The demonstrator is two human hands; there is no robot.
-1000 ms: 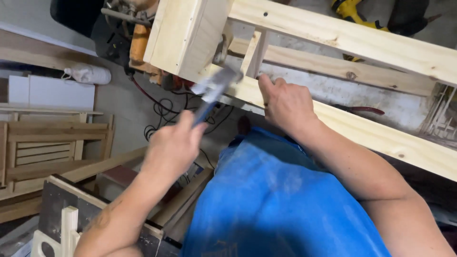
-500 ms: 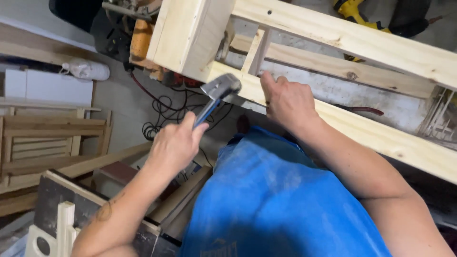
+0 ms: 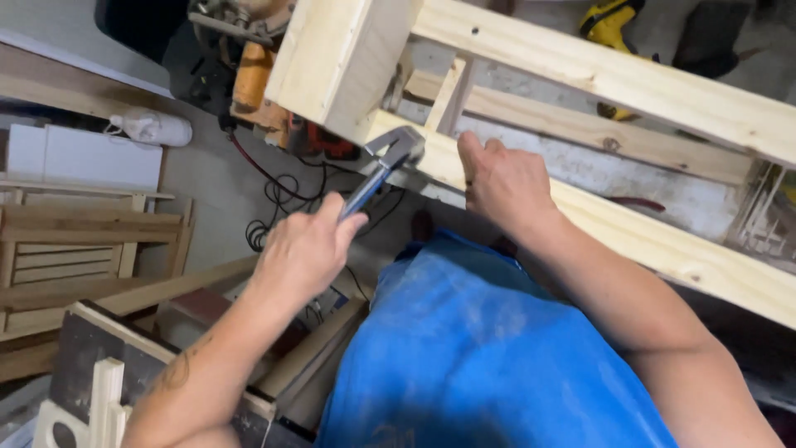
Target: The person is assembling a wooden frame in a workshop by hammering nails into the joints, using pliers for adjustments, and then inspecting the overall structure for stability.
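Hammer: hammer (image 3: 390, 162) head is right up at the lower rail (image 3: 597, 224) of the wooden frame (image 3: 580, 75), just beside the corner post (image 3: 340, 58); whether steel touches wood I can't tell.
Left hand: left hand (image 3: 303, 249) wrapped tight round the handle, low on the grip.
Right hand: right hand (image 3: 506, 182) clamped over the rail, fingers curled across its top edge, very near the head.
Doing it well: I'd judge short, square taps are wanted here, the bracing fingers kept clear of the strike line, the rail held firm so the joint doesn't shift.
Hidden: no nail or fastener can be made out; the hammer face is blurred; the blue apron (image 3: 489, 348) covers what lies below.
Cut off: the yellow tool (image 3: 609, 25) and the frame run out of view.
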